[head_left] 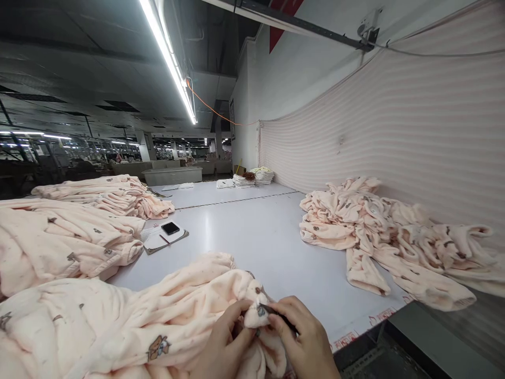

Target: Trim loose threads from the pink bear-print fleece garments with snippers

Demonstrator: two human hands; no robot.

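Note:
A fluffy peach garment (130, 321) printed with small bears lies across the near edge of the white table (256, 237). My left hand (224, 345) pinches a fold of that garment from the left, fingers closed on the fabric. My right hand (305, 339) grips a thin dark tool (276, 314), its tip resting on the same fold. Both hands sit close together at the bottom centre of the view.
Piles of the same peach garments lie at the left (67, 242), far left (114, 195) and right (386, 237). A phone (170, 228) rests on a notebook (158, 242). Folded stacks (252, 178) stand far back. A striped fabric wall (394, 137) runs along the right.

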